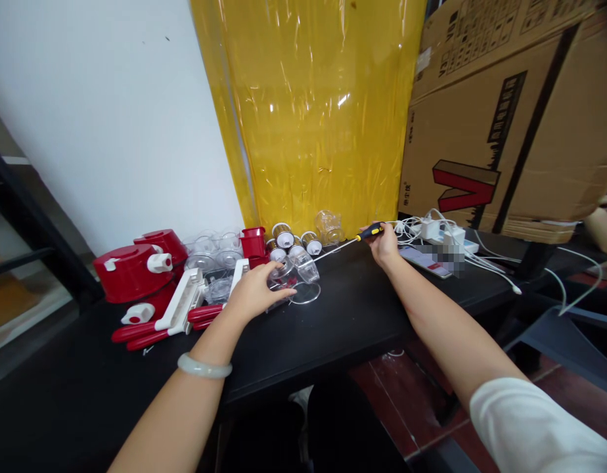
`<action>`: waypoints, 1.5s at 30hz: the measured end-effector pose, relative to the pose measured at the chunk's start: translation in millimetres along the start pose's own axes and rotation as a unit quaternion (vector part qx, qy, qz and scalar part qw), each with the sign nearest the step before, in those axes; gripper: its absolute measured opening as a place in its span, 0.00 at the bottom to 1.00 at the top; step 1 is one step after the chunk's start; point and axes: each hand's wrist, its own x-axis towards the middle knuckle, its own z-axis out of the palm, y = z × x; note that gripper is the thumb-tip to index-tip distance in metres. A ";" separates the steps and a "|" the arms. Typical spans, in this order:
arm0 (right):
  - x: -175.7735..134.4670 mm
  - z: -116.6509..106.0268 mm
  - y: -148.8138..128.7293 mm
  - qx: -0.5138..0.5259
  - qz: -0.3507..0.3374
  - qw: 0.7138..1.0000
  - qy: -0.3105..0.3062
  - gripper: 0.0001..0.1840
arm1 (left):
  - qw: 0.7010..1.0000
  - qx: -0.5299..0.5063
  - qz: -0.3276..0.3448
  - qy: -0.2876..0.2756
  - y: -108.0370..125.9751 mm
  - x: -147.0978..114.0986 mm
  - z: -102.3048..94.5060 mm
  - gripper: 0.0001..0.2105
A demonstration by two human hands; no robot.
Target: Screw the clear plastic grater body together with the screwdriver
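Note:
My right hand (383, 244) is closed around the black and yellow handle of a screwdriver (339, 247). Its long thin shaft slants down to the left, and the tip reaches a clear plastic container (306, 267). At the container's near left side is my left hand (254, 290), thumb and fingers curved around the clear plastic. A round clear rim (306, 293) shows just beyond the left thumb. Where exactly the tip touches is too small to tell.
Red housings (131, 270), white frames with red handles (182, 302) and several clear cups (227, 242) stand left. Behind are a red box (253, 242) and white-capped cylinders (284, 235). On the right lie a phone (424, 260), cables and a power strip; a large carton (520, 125) rises behind.

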 end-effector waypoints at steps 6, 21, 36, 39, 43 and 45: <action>5.2 -3.5 8.0 -0.084 -0.094 0.992 0.014 0.27 | 1.000 -0.002 0.000 -0.002 0.4 0.1 -0.1 0.31; 3.9 -4.2 4.0 -0.023 -0.044 0.999 0.013 0.18 | 1.000 -0.006 0.003 -0.001 -1.4 0.8 0.5 0.30; 0.5 -1.4 6.6 -0.058 -0.049 0.997 -0.003 0.21 | 1.000 -0.003 0.004 0.002 -1.7 0.2 0.6 0.31; 0.7 -3.4 3.7 -0.076 -0.065 0.995 -0.006 0.23 | 1.000 -0.002 0.008 0.004 -2.5 0.4 1.1 0.31; 1.2 -5.4 -0.6 -0.079 -0.048 0.996 -0.004 0.26 | 1.000 -0.005 0.006 0.003 -1.5 0.4 0.1 0.31; 1.5 -5.3 -1.0 -0.074 -0.039 0.996 0.006 0.25 | 1.000 -0.005 0.006 0.001 -0.6 0.2 -0.5 0.30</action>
